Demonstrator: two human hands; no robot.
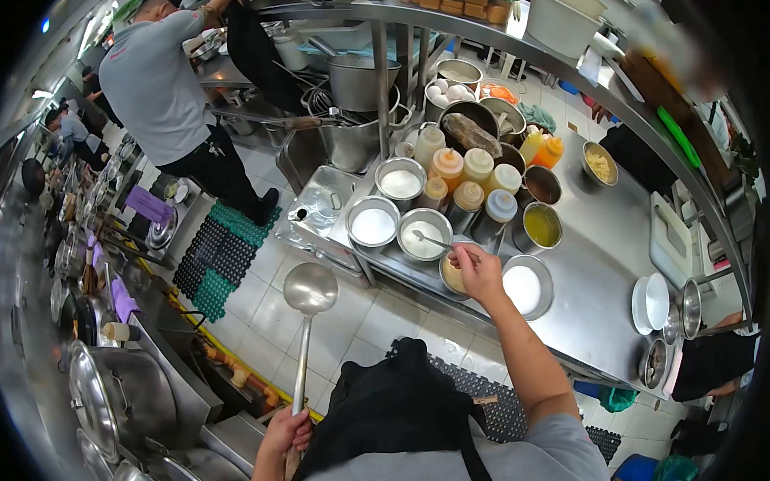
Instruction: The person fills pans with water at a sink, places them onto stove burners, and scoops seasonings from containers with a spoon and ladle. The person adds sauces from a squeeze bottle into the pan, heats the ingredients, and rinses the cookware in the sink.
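Observation:
In my left hand (pixel 287 434) is the long handle of a metal ladle (pixel 310 289), its round bowl raised over the tiled floor. My right hand (pixel 479 271) grips a small spoon (pixel 434 240), whose tip reaches into a steel bowl of white granular stuff (pixel 418 227). Two more bowls of white stuff stand beside it: one to the left (pixel 373 223) and one behind (pixel 401 183). Below my right hand, a bowl of tan powder (pixel 451 277) is partly hidden. A larger bowl of white stuff (pixel 523 286) sits right of my wrist.
Several squeeze bottles (pixel 467 197) cluster behind the bowls on the steel table (pixel 593 239). A pot of yellow liquid (pixel 541 226) and a bowl of eggs (pixel 448 92) are there too. Big pots (pixel 129 393) stand at lower left. A co-worker (pixel 165 89) stands at upper left.

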